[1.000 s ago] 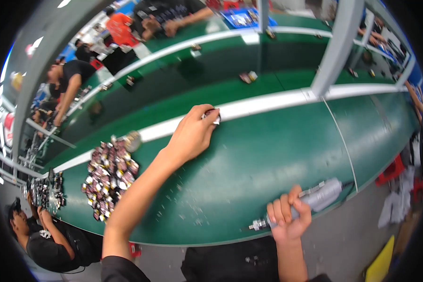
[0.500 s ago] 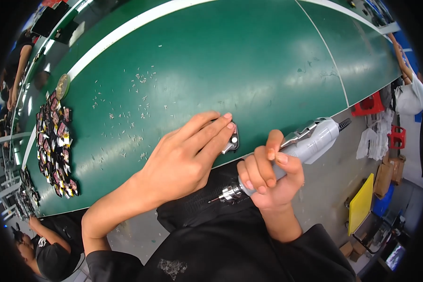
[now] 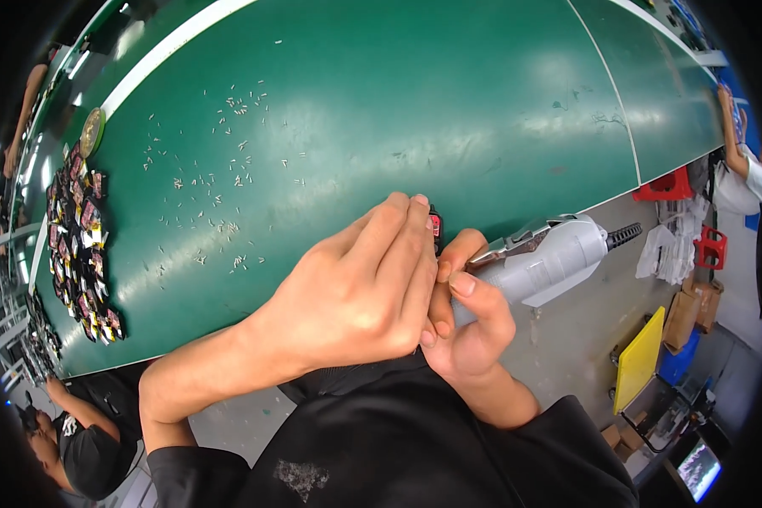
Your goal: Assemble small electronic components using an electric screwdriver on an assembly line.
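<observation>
My left hand (image 3: pixel 356 284) is closed over a small black part with a red patch (image 3: pixel 436 227) at the table's near edge. Most of that part is hidden behind my fingers. My right hand (image 3: pixel 476 334) grips a grey electric screwdriver (image 3: pixel 559 258), its cable end pointing right. The driver's bit end is out of sight behind my hands. Thumb and forefinger of my right hand come close to the fingertips of my left; whether they touch the part I cannot tell.
Small screws (image 3: pixel 239 106) lie scattered on the green table (image 3: pixel 483 102). To the left are a heap of small black parts (image 3: pixel 80 254) and a round dish (image 3: pixel 92 133). A person (image 3: pixel 93 440) sits at lower left. Red stools (image 3: pixel 711 245) and a yellow board (image 3: pixel 641 360) stand right.
My hands have come together; the right hand moved left with the screwdriver, and its tip went out of sight. The part in my left hand has turned, now showing red.
</observation>
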A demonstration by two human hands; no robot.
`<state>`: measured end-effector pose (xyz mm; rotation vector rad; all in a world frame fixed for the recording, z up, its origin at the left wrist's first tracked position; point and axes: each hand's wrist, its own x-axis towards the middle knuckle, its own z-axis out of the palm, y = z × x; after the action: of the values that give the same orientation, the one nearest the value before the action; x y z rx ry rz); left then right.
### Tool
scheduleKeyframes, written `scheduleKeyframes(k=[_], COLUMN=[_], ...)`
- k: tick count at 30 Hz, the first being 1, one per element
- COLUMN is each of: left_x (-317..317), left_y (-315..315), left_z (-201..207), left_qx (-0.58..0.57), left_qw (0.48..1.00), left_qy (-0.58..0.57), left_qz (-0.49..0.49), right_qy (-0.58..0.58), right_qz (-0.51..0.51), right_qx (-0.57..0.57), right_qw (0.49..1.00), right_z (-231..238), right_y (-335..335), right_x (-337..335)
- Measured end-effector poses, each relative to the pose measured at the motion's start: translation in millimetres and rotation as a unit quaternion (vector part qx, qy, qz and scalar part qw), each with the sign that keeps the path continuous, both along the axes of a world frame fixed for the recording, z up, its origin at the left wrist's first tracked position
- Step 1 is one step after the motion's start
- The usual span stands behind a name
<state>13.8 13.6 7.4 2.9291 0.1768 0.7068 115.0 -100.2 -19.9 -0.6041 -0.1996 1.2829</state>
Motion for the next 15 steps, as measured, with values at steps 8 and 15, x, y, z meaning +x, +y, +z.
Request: scheduleKeyframes(k=[8,15], left_x=[-0.7,-6.6], left_y=[-3.0,-2.2], left_z=[-0.3,5.2], left_qx=[0.023,-0.062], left_qw=[1.0,0.996], left_qy=[0.01,0.058], left_qz=[-0.009,0.02], right_qy=[0.003,0.0], right_qz=[-0.006,0.044], right_qx=[0.007,0.02], right_qw=[1.0,0.999], right_z=[-4.4,7.0], right_y=[-2.5,-0.7], right_x=[0.6,20.6])
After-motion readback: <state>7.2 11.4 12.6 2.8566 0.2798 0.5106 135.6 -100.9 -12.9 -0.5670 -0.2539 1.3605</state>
